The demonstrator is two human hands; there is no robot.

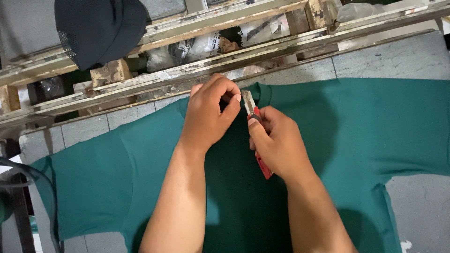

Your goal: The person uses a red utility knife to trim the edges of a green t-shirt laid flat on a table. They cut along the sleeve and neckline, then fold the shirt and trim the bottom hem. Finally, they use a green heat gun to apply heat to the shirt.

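Observation:
A green T-shirt [365, 131] lies flat on a grey surface, its collar at the far edge. My left hand [208, 112] pinches the fabric at the collar. My right hand [276, 143] holds a red utility knife [263, 167], whose metal blade end [248, 102] points at the collar right beside my left fingertips. The two hands almost touch at the neckline.
A worn wooden frame [197, 72] runs across the far side of the grey table [398, 61]. A dark cap [101, 28] rests on the frame at the upper left. Black cables [42, 187] hang at the left edge.

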